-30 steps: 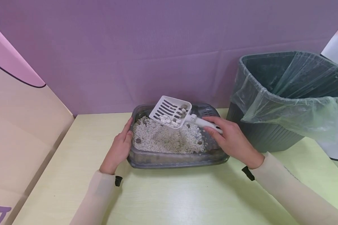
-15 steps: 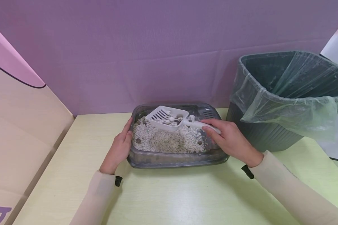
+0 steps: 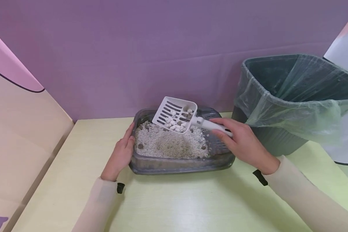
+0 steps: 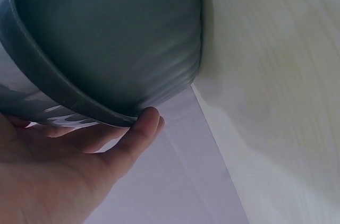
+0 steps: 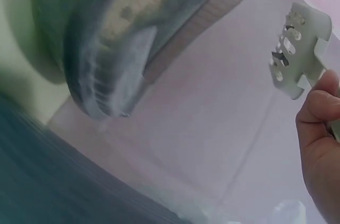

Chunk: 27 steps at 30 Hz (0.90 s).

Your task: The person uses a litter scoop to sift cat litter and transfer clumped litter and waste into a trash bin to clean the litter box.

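Centrally, the grey litter tray (image 3: 179, 164) rests on the pale table (image 3: 174, 206), holding granules. Right hand (image 3: 243, 145) grips the handle of the white slotted scoop (image 3: 175, 114), which is raised over the tray with clumps in it. Left hand (image 3: 120, 154) presses relaxed fingers against the tray's 9 o'clock wall. Lined bin (image 3: 293, 100) stands at 3 o'clock; the wrist views are blurred, apparently by motion.

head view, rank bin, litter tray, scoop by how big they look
1. bin, though it also sits nearer the camera's right edge and is cut off
2. tray
3. scoop, clearly smallest
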{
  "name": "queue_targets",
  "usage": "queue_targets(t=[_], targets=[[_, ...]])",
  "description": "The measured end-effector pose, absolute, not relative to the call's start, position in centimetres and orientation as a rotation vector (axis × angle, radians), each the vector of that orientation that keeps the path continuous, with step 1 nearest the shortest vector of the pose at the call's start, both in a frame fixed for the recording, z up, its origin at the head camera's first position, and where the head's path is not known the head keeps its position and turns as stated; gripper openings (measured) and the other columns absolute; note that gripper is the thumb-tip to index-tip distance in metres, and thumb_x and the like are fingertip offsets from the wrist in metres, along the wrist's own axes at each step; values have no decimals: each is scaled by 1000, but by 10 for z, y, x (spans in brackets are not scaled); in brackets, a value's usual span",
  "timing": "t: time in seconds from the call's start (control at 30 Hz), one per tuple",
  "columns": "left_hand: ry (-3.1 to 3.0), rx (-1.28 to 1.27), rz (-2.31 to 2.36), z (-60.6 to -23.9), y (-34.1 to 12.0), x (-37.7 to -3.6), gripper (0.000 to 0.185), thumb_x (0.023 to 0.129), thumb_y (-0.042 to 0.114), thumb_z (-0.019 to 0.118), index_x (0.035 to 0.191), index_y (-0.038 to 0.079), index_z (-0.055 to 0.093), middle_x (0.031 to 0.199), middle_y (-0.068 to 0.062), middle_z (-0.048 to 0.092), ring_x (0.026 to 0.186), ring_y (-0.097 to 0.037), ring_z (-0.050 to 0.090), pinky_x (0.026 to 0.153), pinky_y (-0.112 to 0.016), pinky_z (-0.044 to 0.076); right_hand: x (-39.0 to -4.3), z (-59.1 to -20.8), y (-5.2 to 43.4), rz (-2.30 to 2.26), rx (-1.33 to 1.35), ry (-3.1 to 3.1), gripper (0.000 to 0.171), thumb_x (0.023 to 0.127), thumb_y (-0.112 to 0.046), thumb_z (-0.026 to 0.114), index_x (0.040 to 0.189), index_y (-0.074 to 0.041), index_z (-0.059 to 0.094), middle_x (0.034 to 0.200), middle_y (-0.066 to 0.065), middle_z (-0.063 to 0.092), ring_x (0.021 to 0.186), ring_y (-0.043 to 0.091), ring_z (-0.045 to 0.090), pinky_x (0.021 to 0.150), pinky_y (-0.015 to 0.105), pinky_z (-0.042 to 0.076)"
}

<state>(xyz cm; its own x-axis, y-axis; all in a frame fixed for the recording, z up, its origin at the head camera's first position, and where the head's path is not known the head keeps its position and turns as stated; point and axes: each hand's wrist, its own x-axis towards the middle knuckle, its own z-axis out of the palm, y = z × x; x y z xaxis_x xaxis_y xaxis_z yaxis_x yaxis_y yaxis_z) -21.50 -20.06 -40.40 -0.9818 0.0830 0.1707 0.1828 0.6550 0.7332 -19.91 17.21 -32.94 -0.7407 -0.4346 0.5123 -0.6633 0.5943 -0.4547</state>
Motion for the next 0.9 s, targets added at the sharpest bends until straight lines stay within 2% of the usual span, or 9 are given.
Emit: queue_targets(t=[0.1, 0.13, 0.2, 0.3, 0.4, 0.5, 0.63, 0.73, 0.9], targets=[[-2741, -219, -1235, -405, -203, -216, 50, 104, 27, 23, 153, 27, 14, 88, -23, 52, 101, -34, 52, 94, -50, 36, -195, -321, 173, 886, 879, -2465, 34, 93, -17, 62, 127, -17, 58, 82, -8, 53, 62, 9, 45, 54, 27, 38], [-2739, -223, -1232, -405, -203, -216, 50, 104, 27, 23, 153, 27, 14, 98, -26, 55, 104, -35, 52, 95, -52, 35, -194, -318, 173, 876, 875, -2462, 33, 93, -17, 63, 126, -17, 59, 80, -8, 53, 61, 9, 45, 54, 27, 38], [-2744, -224, -1225, -406, -204, -217, 50, 104, 27, 23, 153, 27, 14, 98, -27, 55, 105, -34, 51, 94, -52, 36, -193, -311, 175, 858, 876, -2452, 32, 92, -15, 64, 123, -16, 59, 76, -9, 53, 60, 8, 45, 54, 26, 37], [-2750, -225, -1218, -407, -205, -218, 50, 104, 27, 23, 153, 26, 14, 85, -20, 52, 98, -32, 52, 91, -50, 37, -190, -298, 177, 827, 864, -2444, 30, 92, -14, 63, 122, -15, 60, 71, -9, 53, 58, 7, 47, 53, 25, 37], [-2751, -224, -1214, -408, -206, -219, 50, 104, 26, 23, 153, 25, 14, 74, -12, 45, 82, -29, 50, 86, -46, 37, -190, -282, 181, 786, 839, -2422, 28, 92, -14, 64, 120, -14, 63, 68, -9, 54, 55, 6, 48, 51, 23, 36], [-2751, -226, -1216, -408, -206, -219, 50, 104, 25, 23, 153, 25, 14, 67, -8, 38, 65, -25, 42, 82, -44, 36, -191, -263, 189, 738, 804, -2383, 28, 90, -12, 65, 118, -12, 65, 67, -8, 56, 54, 6, 48, 50, 21, 35], [-2750, -228, -1218, -407, -206, -219, 50, 104, 25, 23, 153, 24, 14, 66, -7, 37, 62, -24, 40, 81, -43, 36, -190, -237, 205, 674, 751, -2301, 27, 88, -7, 67, 114, -9, 68, 64, -6, 56, 51, 1, 44, 48, 19, 32], [-2756, -221, -1223, -408, -207, -218, 50, 104, 26, 22, 153, 25, 14, 67, -7, 38, 63, -23, 40, 79, -43, 37, -185, -218, 222, 619, 629, -2288, 25, 90, -11, 65, 115, -8, 68, 64, -2, 55, 50, -3, 39, 45, 18, 29], [-2755, -210, -1235, -406, -208, -218, 50, 104, 28, 23, 153, 25, 14, 69, -8, 39, 66, -25, 43, 81, -44, 38, -190, -197, 263, 720, 419, -2303, 32, 96, -14, 56, 127, -6, 60, 79, -13, 52, 59, -6, 41, 50, 8, 32]])
